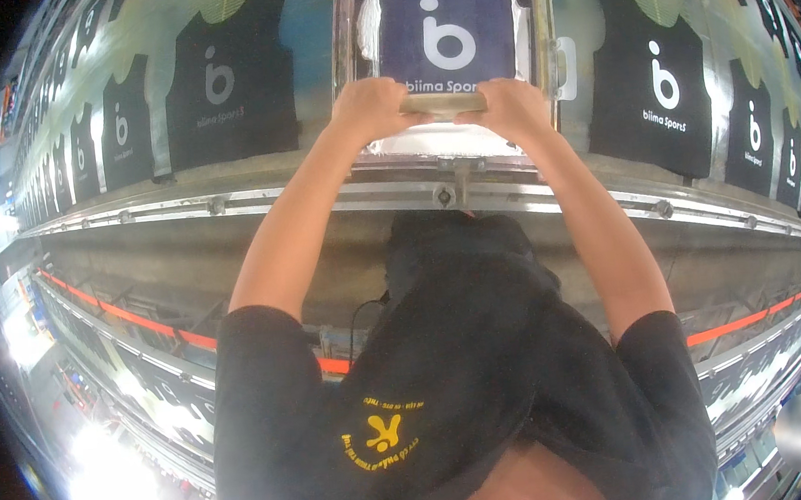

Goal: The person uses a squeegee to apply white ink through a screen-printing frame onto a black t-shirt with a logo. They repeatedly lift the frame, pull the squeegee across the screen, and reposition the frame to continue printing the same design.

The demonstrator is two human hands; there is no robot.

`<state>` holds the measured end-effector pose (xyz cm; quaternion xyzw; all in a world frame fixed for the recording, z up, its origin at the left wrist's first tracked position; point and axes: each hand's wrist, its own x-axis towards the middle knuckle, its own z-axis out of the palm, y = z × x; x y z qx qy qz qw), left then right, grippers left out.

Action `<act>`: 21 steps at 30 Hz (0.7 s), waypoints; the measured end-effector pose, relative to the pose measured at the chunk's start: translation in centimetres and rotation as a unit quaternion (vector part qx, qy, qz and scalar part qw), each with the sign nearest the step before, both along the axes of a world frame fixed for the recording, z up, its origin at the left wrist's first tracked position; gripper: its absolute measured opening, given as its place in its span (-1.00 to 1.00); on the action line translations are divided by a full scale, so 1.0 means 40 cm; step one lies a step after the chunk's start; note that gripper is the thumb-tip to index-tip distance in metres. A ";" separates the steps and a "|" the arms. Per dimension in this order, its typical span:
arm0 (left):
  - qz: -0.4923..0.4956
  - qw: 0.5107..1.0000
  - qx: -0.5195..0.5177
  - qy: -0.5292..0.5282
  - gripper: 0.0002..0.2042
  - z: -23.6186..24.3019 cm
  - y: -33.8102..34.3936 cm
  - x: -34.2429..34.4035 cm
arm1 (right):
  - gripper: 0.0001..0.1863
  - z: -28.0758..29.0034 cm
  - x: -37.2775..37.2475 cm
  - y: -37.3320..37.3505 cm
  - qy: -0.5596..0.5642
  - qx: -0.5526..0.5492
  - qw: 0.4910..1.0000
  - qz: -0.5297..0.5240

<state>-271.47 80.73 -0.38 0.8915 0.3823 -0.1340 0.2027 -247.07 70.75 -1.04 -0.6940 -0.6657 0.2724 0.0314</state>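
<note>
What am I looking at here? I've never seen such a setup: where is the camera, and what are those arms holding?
There is no robot here, just a person's bare arms. This one picture comes from a fisheye camera worn on the head, looking down, so straight edges bend. The left hand and right hand both grip a pale bar over a rectangular frame. White material shows inside it. On either side, dark sleeveless garment pieces with pale emblems lie along a long table. A metal rail runs along its near edge.
</note>
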 end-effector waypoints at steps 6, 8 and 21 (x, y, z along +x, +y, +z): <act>0.006 0.985 -0.148 0.087 -0.12 -0.008 0.060 0.022 | -0.08 -0.069 0.033 0.060 0.050 -0.108 0.991 0.058; -0.021 0.983 -0.162 0.081 -0.09 -0.016 0.101 0.037 | -0.10 -0.055 0.074 0.087 0.105 -0.153 0.983 -0.008; -0.040 0.992 0.057 -0.104 -0.38 0.014 0.570 0.235 | -0.52 -0.170 0.387 0.079 0.216 0.146 0.817 -0.515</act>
